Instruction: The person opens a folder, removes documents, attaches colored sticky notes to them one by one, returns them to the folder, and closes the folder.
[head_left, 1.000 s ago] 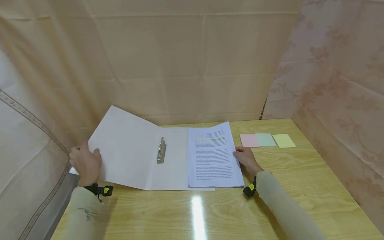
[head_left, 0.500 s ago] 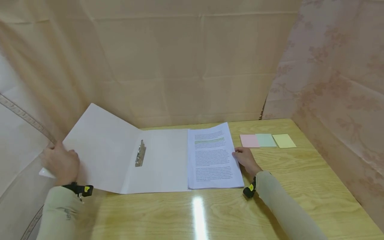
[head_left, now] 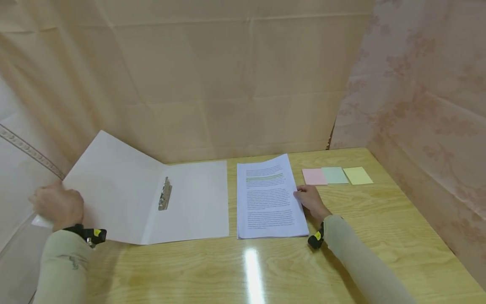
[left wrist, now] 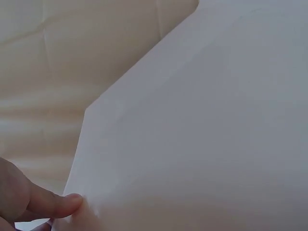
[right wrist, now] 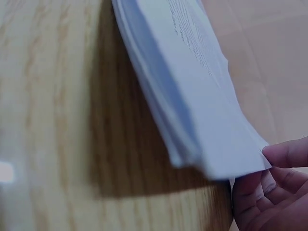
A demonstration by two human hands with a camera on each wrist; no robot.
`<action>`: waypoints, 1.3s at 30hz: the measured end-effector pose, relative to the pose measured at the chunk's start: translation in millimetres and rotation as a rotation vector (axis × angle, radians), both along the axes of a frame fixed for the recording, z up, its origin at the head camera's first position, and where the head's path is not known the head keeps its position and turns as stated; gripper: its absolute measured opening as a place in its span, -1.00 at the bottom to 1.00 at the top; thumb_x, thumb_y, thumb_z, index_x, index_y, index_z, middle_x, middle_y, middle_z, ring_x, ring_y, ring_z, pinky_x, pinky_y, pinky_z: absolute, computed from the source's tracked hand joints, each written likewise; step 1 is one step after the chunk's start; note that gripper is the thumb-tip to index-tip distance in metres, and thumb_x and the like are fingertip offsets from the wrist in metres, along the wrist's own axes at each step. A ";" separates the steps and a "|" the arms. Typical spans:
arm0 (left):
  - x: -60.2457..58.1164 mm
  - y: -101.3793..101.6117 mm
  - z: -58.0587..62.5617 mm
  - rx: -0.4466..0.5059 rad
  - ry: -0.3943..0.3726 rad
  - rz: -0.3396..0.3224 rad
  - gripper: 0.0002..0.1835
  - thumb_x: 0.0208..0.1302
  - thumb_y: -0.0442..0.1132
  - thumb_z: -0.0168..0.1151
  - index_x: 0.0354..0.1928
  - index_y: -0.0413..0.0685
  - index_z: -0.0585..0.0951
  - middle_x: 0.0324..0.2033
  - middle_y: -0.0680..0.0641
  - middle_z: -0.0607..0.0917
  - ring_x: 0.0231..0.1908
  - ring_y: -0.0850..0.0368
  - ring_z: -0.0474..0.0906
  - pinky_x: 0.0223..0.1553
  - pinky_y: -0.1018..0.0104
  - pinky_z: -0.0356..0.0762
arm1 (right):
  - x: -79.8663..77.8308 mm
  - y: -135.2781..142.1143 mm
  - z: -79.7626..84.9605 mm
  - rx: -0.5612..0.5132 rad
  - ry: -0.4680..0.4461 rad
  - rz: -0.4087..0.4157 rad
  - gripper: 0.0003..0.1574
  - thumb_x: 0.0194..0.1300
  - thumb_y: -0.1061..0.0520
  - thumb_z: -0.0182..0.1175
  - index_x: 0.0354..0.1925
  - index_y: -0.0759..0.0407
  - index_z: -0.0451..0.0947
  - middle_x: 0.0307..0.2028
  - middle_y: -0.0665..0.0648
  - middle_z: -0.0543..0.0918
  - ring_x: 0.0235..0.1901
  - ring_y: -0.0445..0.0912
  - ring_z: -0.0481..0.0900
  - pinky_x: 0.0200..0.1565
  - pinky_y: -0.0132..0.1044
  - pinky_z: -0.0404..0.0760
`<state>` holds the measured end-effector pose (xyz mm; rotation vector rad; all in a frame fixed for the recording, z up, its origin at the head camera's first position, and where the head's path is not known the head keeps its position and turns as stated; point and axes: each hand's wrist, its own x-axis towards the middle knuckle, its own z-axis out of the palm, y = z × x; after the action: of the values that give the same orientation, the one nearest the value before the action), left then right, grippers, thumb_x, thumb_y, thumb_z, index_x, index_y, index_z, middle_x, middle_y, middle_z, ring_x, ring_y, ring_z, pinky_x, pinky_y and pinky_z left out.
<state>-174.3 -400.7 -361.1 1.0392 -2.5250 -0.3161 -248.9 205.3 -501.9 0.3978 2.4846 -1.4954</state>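
A white folder (head_left: pixel 190 202) lies spread at the left of the table, a metal clip (head_left: pixel 165 195) fixed near its fold. My left hand (head_left: pixel 58 205) grips the outer edge of its raised left cover (head_left: pixel 114 185); in the left wrist view the thumb (left wrist: pixel 67 204) presses on the cover's inner face. Right of the folder is a stack of printed sheets (head_left: pixel 267 202) with a green highlighted line near the top. My right hand (head_left: pixel 311 200) pinches the stack's right edge between thumb and fingers. In the right wrist view that side of the sheets (right wrist: pixel 192 110) is lifted off the table.
Pink (head_left: pixel 314 177), green (head_left: pixel 335 175) and yellow sticky notes (head_left: pixel 358 175) lie in a row at the back right of the wooden table (head_left: pixel 197 270). A beige curtain (head_left: pixel 212 84) hangs behind, with fabric walls on both sides.
My left hand has drawn the folder leftward, out from beneath the printed sheets, so a strip of table now shows between them. The right hand and the sheets have stayed nearly in place.
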 end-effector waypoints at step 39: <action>-22.3 135.5 -48.6 -0.013 0.530 -0.546 -0.76 0.28 -0.38 0.07 -0.12 -0.39 0.63 -0.16 -0.41 0.60 -0.18 -0.34 0.46 -0.18 -0.15 0.38 | -4.4 3.6 2.5 -0.004 -0.013 0.021 -0.47 0.41 0.16 -0.01 0.28 0.31 0.38 0.11 0.31 0.52 -0.03 0.06 0.46 -0.03 -0.18 0.44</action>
<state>-196.6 -265.2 -409.7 0.1878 -2.2543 -0.6286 -253.3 208.9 -499.4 0.3786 2.4681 -1.4854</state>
